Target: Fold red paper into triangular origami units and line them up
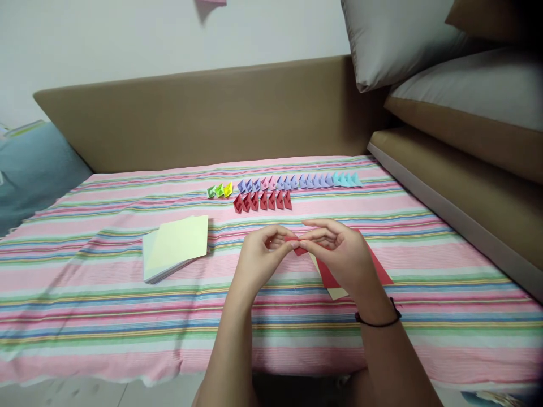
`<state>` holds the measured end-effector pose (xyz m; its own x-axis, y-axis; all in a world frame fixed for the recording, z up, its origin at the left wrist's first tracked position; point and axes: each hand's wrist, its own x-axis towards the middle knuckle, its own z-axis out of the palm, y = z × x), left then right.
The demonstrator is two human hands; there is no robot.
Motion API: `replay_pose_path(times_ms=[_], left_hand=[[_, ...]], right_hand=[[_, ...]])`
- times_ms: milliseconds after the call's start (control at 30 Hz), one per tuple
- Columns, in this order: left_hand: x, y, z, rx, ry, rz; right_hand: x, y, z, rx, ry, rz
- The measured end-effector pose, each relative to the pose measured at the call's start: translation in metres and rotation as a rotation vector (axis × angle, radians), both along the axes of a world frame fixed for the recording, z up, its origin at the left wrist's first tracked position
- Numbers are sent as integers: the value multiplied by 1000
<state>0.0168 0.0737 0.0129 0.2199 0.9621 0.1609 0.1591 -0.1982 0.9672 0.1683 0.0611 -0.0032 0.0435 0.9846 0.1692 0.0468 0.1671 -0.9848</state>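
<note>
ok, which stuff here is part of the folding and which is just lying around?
In use: left hand and right hand pinching the red piece; red sheets; paper stack; folded units in two rows.
Lying about: pillows; headboard; striped cloth.

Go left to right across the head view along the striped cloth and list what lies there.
Pale yellow paper stack, left hand, red paper piece pinched by both hands, right hand, brown cushion.
</note>
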Motion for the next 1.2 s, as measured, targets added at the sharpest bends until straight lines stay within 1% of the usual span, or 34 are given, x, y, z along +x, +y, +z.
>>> replay_pose_path(times_ms=[100,167,233,367,533,600,667,833,967,1100,1200], left_hand=[[2,0,-1,52,15,122],[3,0,-2,64,-7,170],[4,0,-3,64,-35,172],[5,0,-2,74,-62,149],[4,0,0,97,-82,179],[3,0,1,98,-91,194],[3,0,1,94,-89,176],[4,-2,1,-6,-72,74],[6,-4,1,-60,6,118],[7,-4,2,-136,-63,146],[7,-2,1,-179,-145,106]], right_hand=[[-1,0,2,-3,50,7],[-3,1,3,-1,95,12],[-4,1,4,9,112,4],[-5,0,5,37,83,-77],[-5,1,6,15,163,-73],[-4,1,7,21,166,-87],[-2,-1,9,37,158,-98],[-3,-4,11,50,145,-104],[-3,-3,11,5,128,-103],[0,-2,9,-38,112,-51],[1,-2,8,-14,84,-106]])
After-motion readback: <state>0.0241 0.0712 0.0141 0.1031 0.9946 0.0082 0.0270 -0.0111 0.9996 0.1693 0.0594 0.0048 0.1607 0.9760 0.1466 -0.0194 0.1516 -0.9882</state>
